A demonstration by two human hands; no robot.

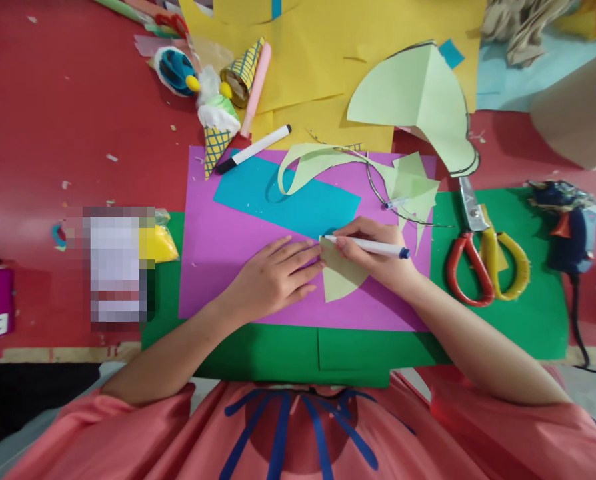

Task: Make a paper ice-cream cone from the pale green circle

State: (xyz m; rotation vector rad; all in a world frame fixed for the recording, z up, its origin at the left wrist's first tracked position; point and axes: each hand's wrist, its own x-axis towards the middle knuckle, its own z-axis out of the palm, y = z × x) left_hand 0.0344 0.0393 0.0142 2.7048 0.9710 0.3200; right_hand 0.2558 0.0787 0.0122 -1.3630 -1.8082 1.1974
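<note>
My right hand [378, 257] grips a white marker [373, 246] with a dark blue end. Its tip meets the upper left corner of a pale green paper piece [339, 275] with a curved lower edge. Fingers spread, my left hand [281, 272] lies flat on a purple sheet [213, 280], fingertips at the left edge of the pale green piece. Just above both hands is a blue paper piece [288, 193]. Pale green offcuts [413, 183] with dark drawn lines lie beyond my right hand.
Scissors [473, 213] with red and yellow handles and a glue gun [573, 227] lie on the right. Behind the purple sheet are another marker [258, 147], paper ice cream cones [218, 143] and a large pale green piece [408, 93]. A yellow packet [161, 243] sits left.
</note>
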